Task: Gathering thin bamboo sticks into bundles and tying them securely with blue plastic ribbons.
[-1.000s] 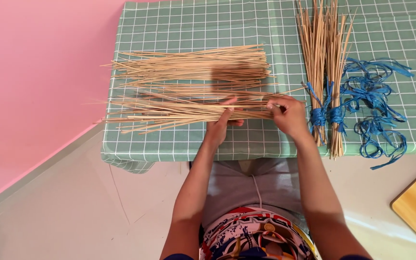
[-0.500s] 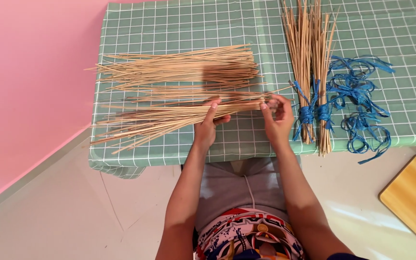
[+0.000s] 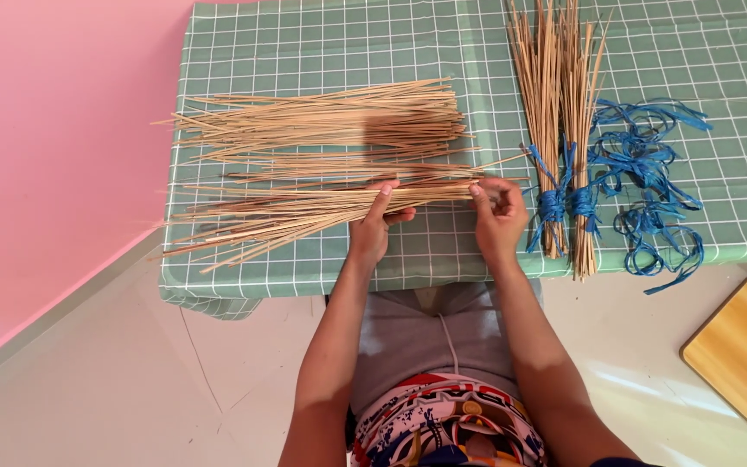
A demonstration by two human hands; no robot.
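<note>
Two hands grip one loose bundle of thin tan sticks [image 3: 322, 212] at mid-frame: the left hand [image 3: 373, 227] wraps its middle, the right hand [image 3: 499, 212] pinches its end. Squaring those ends calls for a firm hold. Beyond lie more loose sticks [image 3: 330, 117]; upper right, blue-tied bundles [image 3: 559, 130] on the green checked tablecloth [image 3: 737, 104].

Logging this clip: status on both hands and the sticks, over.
Left hand shut on near bundle of thin tan sticks. Right hand pinching its end. Second loose stick pile behind, apart. Blue-tied stick bundles right, clear.
</note>
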